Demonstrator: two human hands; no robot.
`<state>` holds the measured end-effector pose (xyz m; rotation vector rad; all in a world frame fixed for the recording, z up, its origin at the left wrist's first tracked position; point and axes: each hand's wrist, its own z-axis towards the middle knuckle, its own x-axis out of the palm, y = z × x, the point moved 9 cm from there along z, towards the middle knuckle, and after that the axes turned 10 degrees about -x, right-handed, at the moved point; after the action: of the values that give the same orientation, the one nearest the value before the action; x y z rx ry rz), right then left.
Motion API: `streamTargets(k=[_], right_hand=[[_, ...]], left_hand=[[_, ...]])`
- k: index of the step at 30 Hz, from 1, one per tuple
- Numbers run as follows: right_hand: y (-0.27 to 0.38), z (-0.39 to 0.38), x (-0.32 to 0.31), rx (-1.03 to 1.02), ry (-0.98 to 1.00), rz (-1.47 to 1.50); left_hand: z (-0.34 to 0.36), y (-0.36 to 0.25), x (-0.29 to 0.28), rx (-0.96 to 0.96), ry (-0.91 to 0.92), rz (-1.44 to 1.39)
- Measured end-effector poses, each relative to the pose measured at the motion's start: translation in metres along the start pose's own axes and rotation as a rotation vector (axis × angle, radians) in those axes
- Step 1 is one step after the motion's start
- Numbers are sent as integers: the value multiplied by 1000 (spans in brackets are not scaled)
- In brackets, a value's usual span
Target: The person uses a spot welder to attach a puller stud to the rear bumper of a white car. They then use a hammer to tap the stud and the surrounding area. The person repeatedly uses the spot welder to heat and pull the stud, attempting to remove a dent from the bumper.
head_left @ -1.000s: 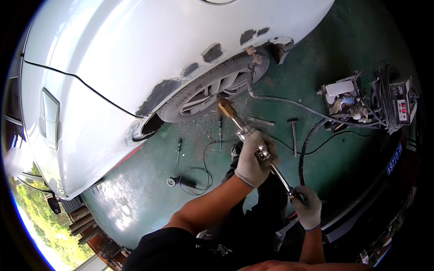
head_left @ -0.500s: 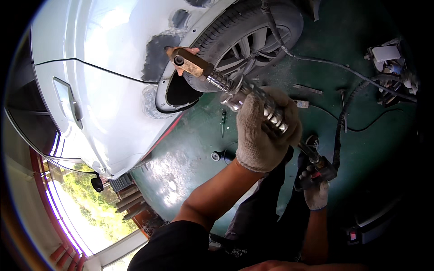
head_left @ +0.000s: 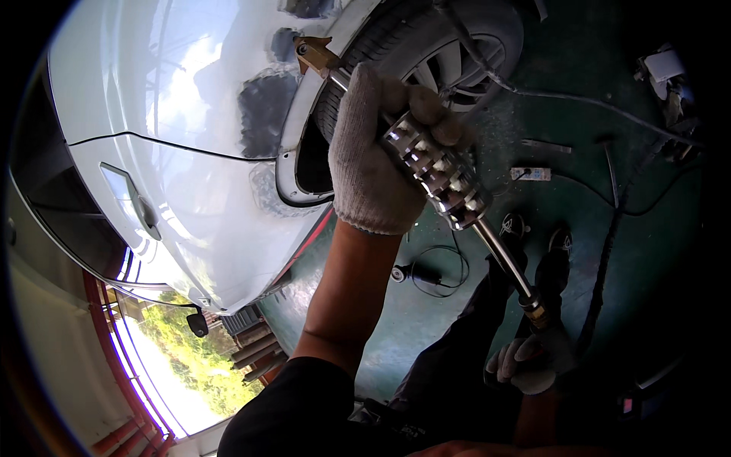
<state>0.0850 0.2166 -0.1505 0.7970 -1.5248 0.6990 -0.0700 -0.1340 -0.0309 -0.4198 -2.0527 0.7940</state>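
Note:
My left hand [head_left: 369, 156], in a knitted work glove, is closed round the knurled chrome weight [head_left: 440, 179] of a slide-hammer tool. The tool's brass-coloured head [head_left: 317, 53] is over or against a white car's panel [head_left: 175, 198], beside grey sanded patches [head_left: 263, 114] at the wheel arch; whether it touches, I cannot tell. A steel shaft [head_left: 499, 255] runs down to the shadowed rear handle [head_left: 542, 324], where my gloved right hand [head_left: 525, 365] is curled in a grip. Part of that handle is lost in darkness.
The car's wheel [head_left: 449, 65] has a thick hose [head_left: 579, 107] crossing in front. On the green floor lie a power strip [head_left: 531, 174], metal tools [head_left: 547, 145] and a corded round tool [head_left: 415, 276]. A cluttered box [head_left: 662, 72] is at upper right; a bright opening [head_left: 164, 354] at lower left.
My left hand has risen toward the panel, now farther up the shaft with the weight. The head of the tool has moved up along the arch. The view has swung and moved closer to the car.

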Motion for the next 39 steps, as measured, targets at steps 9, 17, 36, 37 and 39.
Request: streamTargets(k=[9, 17, 36, 37, 39], right_hand=[[-12, 0, 7, -51, -84, -105], [-20, 0, 11, -28, -49, -172], [-6, -10, 24, -31, -114, -289], [-3, -11, 19, -29, -76, -303], [0, -7, 20, -35, -31, -316]], left_hand=[[-8, -9, -4, 2, -101, 122], [-9, -12, 1, 1, -117, 138], [-44, 54, 13, -204, -136, 252], [-60, 81, 18, -278, -150, 253], [-65, 93, 23, -299, -131, 171]])
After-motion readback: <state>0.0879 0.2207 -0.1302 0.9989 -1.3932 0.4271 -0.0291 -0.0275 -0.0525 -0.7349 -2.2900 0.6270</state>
